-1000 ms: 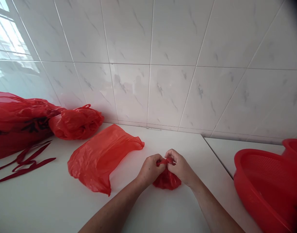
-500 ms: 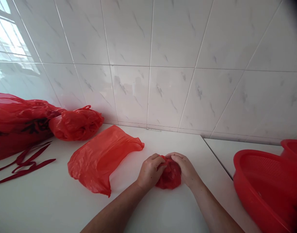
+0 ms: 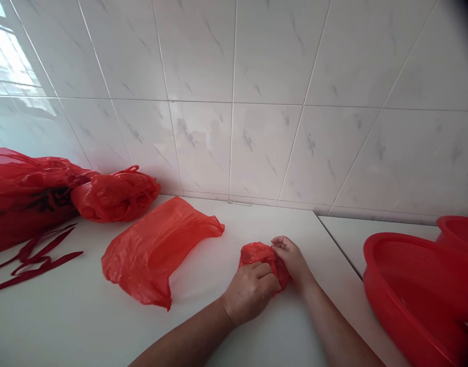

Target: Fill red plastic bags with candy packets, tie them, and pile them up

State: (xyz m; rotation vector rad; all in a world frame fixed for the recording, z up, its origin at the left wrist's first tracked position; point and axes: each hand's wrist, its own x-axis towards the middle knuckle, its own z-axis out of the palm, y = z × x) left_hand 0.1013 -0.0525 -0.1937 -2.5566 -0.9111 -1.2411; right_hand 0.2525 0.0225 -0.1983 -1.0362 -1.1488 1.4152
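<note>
A crumpled red plastic bag (image 3: 257, 251) sits on the white tabletop between my two hands. My left hand (image 3: 253, 290) lies over its near side, closed, with the curled fingertips gripping folds of the bag. Along the bag's right side, my right hand (image 3: 292, 259) holds the edge, its fingers bent and the thumb against the plastic. Part of the bag is hidden under both hands. To the left, a flattened, empty-looking red plastic bag (image 3: 153, 250) lies spread out, apart from my hands.
At the left back are a bunched red bag (image 3: 115, 196) and a larger red bag (image 3: 23, 199) with black characters. Dark red straps (image 3: 43, 260) lie before them. A red plastic basket (image 3: 387, 285) stands at right, another behind it. A tiled wall (image 3: 203, 142) closes the back.
My left hand has moved nearer and right, from the bag's left side to over its front. The bag's far side now shows more. My right hand stays at its right side.
</note>
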